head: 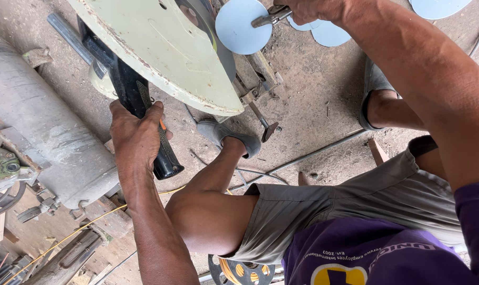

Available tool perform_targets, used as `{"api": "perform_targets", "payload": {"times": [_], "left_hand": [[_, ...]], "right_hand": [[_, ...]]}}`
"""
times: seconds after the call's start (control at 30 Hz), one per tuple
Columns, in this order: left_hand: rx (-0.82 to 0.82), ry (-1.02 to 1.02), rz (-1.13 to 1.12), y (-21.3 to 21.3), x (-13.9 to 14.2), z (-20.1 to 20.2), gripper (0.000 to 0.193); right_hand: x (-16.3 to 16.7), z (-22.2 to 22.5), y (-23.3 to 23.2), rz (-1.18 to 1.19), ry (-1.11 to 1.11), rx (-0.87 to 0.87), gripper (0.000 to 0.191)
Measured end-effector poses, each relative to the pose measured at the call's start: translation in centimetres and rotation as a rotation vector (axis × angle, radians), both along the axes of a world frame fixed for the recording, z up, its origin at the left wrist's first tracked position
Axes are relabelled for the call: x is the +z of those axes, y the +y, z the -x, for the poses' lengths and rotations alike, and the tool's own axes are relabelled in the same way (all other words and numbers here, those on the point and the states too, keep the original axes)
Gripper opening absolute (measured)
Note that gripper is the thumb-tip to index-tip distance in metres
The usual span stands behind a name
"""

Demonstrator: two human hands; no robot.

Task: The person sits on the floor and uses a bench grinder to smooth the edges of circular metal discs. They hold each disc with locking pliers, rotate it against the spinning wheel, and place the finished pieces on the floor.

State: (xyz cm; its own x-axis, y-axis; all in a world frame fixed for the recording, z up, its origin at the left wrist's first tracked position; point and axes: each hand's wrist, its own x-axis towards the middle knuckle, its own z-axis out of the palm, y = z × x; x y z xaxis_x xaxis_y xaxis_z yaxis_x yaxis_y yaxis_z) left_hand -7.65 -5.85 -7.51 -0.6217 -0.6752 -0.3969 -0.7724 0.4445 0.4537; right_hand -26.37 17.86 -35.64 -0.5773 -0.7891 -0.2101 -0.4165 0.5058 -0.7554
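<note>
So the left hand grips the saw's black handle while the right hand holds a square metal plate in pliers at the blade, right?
Not quite: the head view shows a round pale-blue disc, not a square plate, in the pliers held by the right hand. The left hand does grip the black handle.

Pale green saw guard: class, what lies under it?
Under the pale green saw guard part of a dark blade shows, beside a round metal disc gripped in pliers. The guard hides the rest.
</note>
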Motion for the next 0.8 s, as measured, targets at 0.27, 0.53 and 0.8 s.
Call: {"api": "perform_targets", "payload": {"times": [0.27, 0.53, 0.8], "left_hand": [[0.004, -0.007, -0.001, -0.1, 0.0, 0.0, 0.045], [-0.031, 0.041, -0.037, -0.7, -0.2, -0.3, 0.045], [-0.031, 0.054, -0.055, -0.7, -0.2, -0.5, 0.045]], "right_hand": [[1.5, -3.0, 1.8, -0.327, 0.046, -0.086, 0.019], [-1.2, -15.4, -1.8, 0.164, -0.398, -0.514, 0.063], [0.1, -22.5, -5.0, 0.059, -0.397, -0.656, 0.066]]}}
